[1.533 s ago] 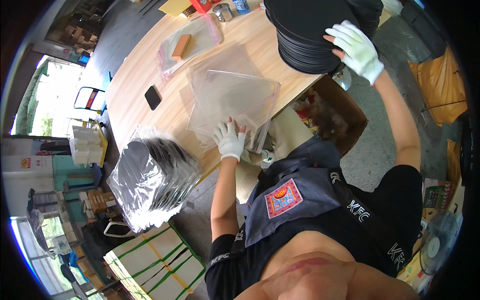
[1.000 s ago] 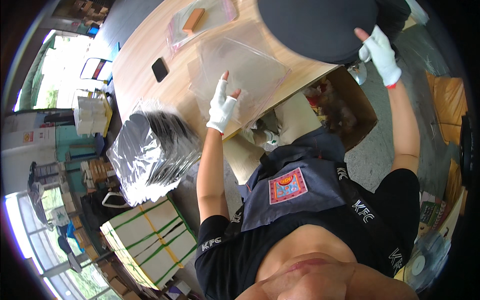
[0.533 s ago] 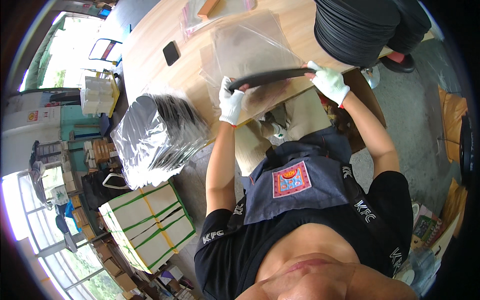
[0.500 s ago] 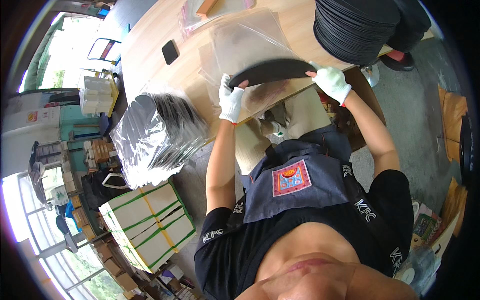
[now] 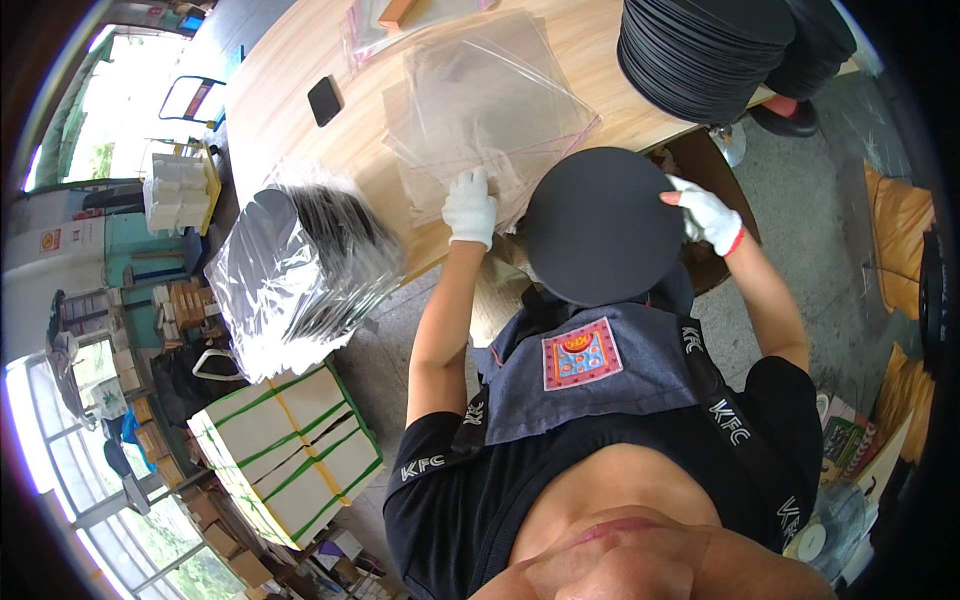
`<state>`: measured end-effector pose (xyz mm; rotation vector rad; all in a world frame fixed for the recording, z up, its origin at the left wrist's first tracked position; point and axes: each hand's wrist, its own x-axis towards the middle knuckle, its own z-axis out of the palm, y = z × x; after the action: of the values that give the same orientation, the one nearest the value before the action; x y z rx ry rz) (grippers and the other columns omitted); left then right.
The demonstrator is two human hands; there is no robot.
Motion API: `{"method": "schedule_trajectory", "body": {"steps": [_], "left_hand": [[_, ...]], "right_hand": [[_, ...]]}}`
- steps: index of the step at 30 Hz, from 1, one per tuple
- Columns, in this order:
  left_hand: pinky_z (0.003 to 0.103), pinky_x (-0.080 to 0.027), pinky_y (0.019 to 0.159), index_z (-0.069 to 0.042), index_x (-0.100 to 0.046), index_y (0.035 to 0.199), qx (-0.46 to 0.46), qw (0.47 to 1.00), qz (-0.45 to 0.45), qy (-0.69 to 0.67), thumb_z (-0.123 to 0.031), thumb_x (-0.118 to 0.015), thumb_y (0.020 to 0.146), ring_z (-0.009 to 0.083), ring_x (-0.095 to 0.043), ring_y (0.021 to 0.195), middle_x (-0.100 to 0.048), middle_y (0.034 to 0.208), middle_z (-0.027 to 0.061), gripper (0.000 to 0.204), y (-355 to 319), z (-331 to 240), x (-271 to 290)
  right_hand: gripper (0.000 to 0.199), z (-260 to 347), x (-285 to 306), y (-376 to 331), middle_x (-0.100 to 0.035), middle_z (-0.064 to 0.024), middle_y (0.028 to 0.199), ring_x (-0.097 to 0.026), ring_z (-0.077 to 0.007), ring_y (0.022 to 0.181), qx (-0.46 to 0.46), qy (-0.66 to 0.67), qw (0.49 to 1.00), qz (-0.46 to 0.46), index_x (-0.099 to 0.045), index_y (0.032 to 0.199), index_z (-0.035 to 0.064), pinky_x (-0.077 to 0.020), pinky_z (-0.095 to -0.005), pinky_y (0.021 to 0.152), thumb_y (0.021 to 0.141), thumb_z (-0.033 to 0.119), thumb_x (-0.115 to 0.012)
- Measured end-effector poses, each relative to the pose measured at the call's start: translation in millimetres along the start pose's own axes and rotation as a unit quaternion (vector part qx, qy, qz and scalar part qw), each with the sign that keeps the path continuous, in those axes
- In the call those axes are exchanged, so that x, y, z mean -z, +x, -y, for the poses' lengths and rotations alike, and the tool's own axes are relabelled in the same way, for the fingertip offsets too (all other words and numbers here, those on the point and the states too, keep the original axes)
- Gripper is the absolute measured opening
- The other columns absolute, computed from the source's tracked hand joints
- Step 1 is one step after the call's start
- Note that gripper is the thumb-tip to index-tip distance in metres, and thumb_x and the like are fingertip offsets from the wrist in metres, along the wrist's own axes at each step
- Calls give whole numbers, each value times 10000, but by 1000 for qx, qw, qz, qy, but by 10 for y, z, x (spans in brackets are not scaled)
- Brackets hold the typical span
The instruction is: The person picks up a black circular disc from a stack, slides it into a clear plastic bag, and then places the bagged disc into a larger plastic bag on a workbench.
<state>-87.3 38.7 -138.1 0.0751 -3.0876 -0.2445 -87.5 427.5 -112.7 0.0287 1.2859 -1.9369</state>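
A flat black round disc [image 5: 605, 228] faces up over the table's near edge and my lap. My right hand [image 5: 708, 216], in a white glove with bare fingertips, grips its right rim. My left hand [image 5: 468, 210], gloved the same way, is away from the disc. Its fingers lie on the near edge of the clear plastic bags [image 5: 490, 95], which are spread in a loose stack on the table. Under the left hand, the exact contact with the film is hidden.
Tall stacks of black discs [image 5: 700, 55] stand at the table's [image 5: 270, 100] far right. Bagged discs [image 5: 300, 260] sit at its left edge, near a phone [image 5: 324, 101]. An orange-brown block [image 5: 397, 12] rests on more bags. Strapped white boxes [image 5: 290, 450] stand lower left; an open carton [image 5: 735, 185] is right.
My left hand has let go of the disc and moved onto the plastic bags. The disc, edge-on before, has turned its flat face up and come nearer me in my right hand.
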Motion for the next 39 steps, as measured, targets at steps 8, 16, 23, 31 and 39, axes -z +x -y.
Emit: {"method": "schedule_trajectory", "body": {"steps": [8, 16, 23, 31, 39], "left_hand": [[430, -486, 737, -155, -608, 940, 54, 987, -109, -108, -86, -622, 751, 287, -587, 905, -592, 967, 53, 201, -311, 200, 151], [393, -508, 648, -173, -638, 981, -55, 964, -170, -194, 10, -566, 708, 259, -641, 790, -646, 1043, 0, 337, -473, 75, 76], [308, -495, 768, -59, -614, 1142, 79, 818, -233, -520, -2, -633, 813, 170, -619, 827, -636, 995, 73, 334, -950, -317, -257], [249, -501, 567, -16, -618, 1046, 293, 667, 143, -670, -68, -531, 913, 111, -605, 637, -664, 841, 62, 167, -1153, -318, -596], [271, -550, 554, 21, -597, 1061, 319, 646, 162, -674, -59, -485, 911, 147, -625, 626, -669, 881, 93, 203, -1228, -218, -584]], "right_hand": [[477, -348, -456, 580, -628, -91, 1034, -565, -153, 482, 66, 140, 986, -60, -363, 1390, 87, -460, -264, 444, 939, 105, -517], [482, -903, -936, 1464, -529, -112, 1095, -678, -255, 703, 130, 259, 951, -108, -349, 1387, 125, -597, -313, 598, 928, 20, -453], [360, -945, -1259, 1185, -530, -115, 1127, -664, -257, 785, 199, 286, 922, -171, -427, 1296, 120, -592, -341, 642, 946, 49, -477], [379, -1184, -1091, 813, -517, -150, 1180, -635, -246, 892, 22, 185, 958, -218, -431, 1306, 94, -584, -343, 770, 935, 16, -447], [511, -1193, -1140, 1263, -547, -202, 1209, -579, -338, 1085, 57, 172, 982, 62, -301, 1403, 82, -472, -460, 980, 927, 94, -488]]}}
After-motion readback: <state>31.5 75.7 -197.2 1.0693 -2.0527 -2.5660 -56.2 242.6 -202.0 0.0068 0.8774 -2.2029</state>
